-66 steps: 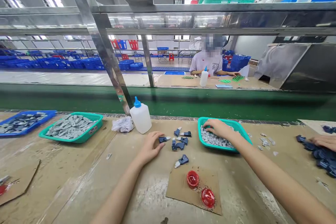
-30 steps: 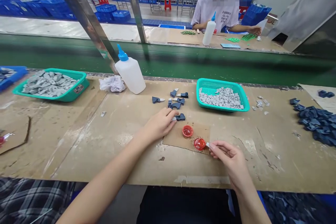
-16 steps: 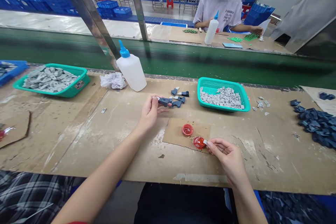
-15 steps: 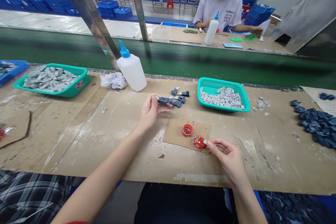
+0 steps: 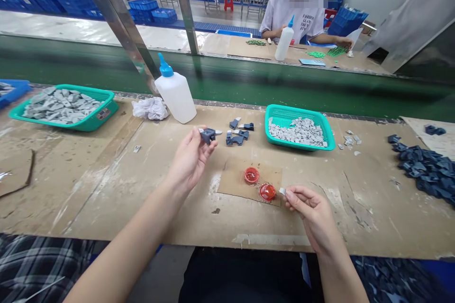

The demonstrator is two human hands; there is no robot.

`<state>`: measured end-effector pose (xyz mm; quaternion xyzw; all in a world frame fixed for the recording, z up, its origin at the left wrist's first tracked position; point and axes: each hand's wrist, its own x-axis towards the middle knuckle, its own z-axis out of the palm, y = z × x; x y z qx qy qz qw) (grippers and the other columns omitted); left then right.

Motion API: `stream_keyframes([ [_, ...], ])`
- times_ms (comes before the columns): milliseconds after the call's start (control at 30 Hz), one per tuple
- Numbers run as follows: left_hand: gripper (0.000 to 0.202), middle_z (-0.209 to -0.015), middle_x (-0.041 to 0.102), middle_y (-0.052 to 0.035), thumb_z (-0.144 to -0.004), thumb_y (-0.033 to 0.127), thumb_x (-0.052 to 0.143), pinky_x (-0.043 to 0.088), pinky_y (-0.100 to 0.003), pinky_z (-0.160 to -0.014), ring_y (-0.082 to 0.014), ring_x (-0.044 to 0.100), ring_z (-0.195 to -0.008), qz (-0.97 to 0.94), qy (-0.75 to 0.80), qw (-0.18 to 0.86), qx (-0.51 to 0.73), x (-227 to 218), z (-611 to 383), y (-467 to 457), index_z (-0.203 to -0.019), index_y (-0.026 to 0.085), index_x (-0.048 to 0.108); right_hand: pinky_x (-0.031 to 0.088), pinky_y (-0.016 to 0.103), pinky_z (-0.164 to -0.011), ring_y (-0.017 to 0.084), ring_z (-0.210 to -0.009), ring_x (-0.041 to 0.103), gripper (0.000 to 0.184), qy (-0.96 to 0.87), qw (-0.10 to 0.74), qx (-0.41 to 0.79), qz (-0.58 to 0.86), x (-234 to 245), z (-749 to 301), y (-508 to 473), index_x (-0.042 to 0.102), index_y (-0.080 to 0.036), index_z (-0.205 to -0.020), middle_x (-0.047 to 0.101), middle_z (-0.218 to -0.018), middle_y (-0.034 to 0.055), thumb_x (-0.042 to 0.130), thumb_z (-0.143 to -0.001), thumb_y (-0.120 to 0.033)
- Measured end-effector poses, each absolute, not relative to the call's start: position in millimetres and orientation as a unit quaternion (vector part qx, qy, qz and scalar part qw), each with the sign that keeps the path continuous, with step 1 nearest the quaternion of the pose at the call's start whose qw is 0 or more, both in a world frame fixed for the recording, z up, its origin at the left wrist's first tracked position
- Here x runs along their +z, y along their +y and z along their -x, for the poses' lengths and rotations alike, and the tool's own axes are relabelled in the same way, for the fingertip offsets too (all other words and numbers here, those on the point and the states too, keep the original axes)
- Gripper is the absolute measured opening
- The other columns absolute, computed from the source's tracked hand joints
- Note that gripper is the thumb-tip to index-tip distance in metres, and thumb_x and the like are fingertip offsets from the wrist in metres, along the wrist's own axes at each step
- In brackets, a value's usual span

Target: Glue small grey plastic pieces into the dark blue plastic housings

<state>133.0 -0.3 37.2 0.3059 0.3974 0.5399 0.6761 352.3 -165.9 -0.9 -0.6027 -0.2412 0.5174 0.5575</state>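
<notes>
Being gripped by the curled fingers of the left hand [image 5: 190,161], a slate-blue plastic part [image 5: 208,136] is held above the workbench [image 5: 106,189]; a small pale tag [image 5: 282,191] is pinched between the fingertips of the right hand [image 5: 313,215], just beside a red cup [image 5: 267,192] on a cardboard sheet [image 5: 234,184].
</notes>
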Motion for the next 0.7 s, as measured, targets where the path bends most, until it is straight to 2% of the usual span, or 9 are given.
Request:
stream_keyframes([
  [67,0.018,-0.08,0.066,-0.0029,-0.094,0.027,0.052,0.056,-0.014,-0.068,-0.0079,0.067,-0.069,-0.303,0.409,0.682,0.525,44.7,-134.1,-22.4,-0.106,0.016,0.059,0.044,0.015,-0.057,0.008,-0.063,0.053,0.022,-0.202,0.572,0.551,0.573,3.0,-354.0,-167.1,0.073,-0.016,-0.076,0.066,-0.068,0.0018,0.082,-0.069,-0.035],
  [133,0.031,-0.089,0.068,-0.003,-0.089,0.024,0.06,0.056,-0.018,-0.077,-0.0104,0.069,-0.08,-0.333,0.391,0.691,0.509,46.7,-138.5,-49.4,-0.119,0.021,0.057,0.042,0.013,-0.056,0.007,-0.061,0.051,0.021,-0.166,0.582,0.581,0.543,7.0,-354.4,-167.7,0.072,-0.015,-0.074,0.063,-0.068,0.0011,0.082,-0.068,-0.033],
  [200,0.044,-0.097,0.069,-0.0026,-0.084,0.022,0.066,0.056,-0.02,-0.078,-0.0128,0.069,-0.086,-0.363,0.371,0.697,0.495,43.9,-146.8,-75.5,-0.126,0.026,0.053,0.042,0.012,-0.054,0.006,-0.06,0.05,0.021,-0.149,0.589,0.602,0.519,12.0,-353.9,-168.6,0.072,-0.015,-0.072,0.061,-0.067,0.0003,0.083,-0.067,-0.032],
  [300,0.033,-0.103,0.07,-0.0038,-0.082,0.023,0.068,0.055,-0.023,-0.08,-0.0159,0.068,-0.092,-0.41,0.372,0.676,0.487,35.8,-164.0,-102.8,-0.115,0.024,0.062,0.043,0.011,-0.055,0.006,-0.061,0.05,0.02,-0.163,0.594,0.596,0.515,22.9,-352.5,-172.0,0.071,-0.016,-0.071,0.061,-0.066,0.0002,0.082,-0.068,-0.032],
  [433,0.017,-0.098,0.072,-0.0056,-0.08,0.022,0.07,0.052,-0.026,-0.089,-0.0174,0.067,-0.096,-0.429,0.38,0.659,0.488,30.9,-183.8,-115.4,-0.096,0.018,0.066,0.044,0.012,-0.058,0.007,-0.063,0.054,0.017,-0.233,0.601,0.533,0.548,41.2,-349.8,-179.3,0.072,-0.019,-0.073,0.064,-0.067,0.0002,0.079,-0.072,-0.034],
  [567,0.012,-0.095,0.073,-0.0053,-0.083,0.021,0.067,0.055,-0.026,-0.083,-0.0177,0.069,-0.092,-0.444,0.348,0.676,0.475,34.9,-192.3,-117.9,-0.095,0.018,0.065,0.045,0.013,-0.06,0.008,-0.064,0.056,0.011,-0.312,0.599,0.493,0.549,53.9,-345.2,-182.2,0.072,-0.022,-0.075,0.064,-0.067,-0.0009,0.076,-0.076,-0.032],
  [700,0.012,-0.098,0.074,-0.0043,-0.084,0.019,0.066,0.054,-0.027,-0.087,-0.0175,0.068,-0.095,-0.454,0.325,0.682,0.472,36.7,-194.6,-120.9,-0.096,0.019,0.066,0.046,0.014,-0.061,0.009,-0.065,0.058,0.008,-0.346,0.591,0.488,0.541,54.9,-341.7,-179.9,0.071,-0.023,-0.076,0.065,-0.069,-0.0013,0.074,-0.079,-0.029],
])
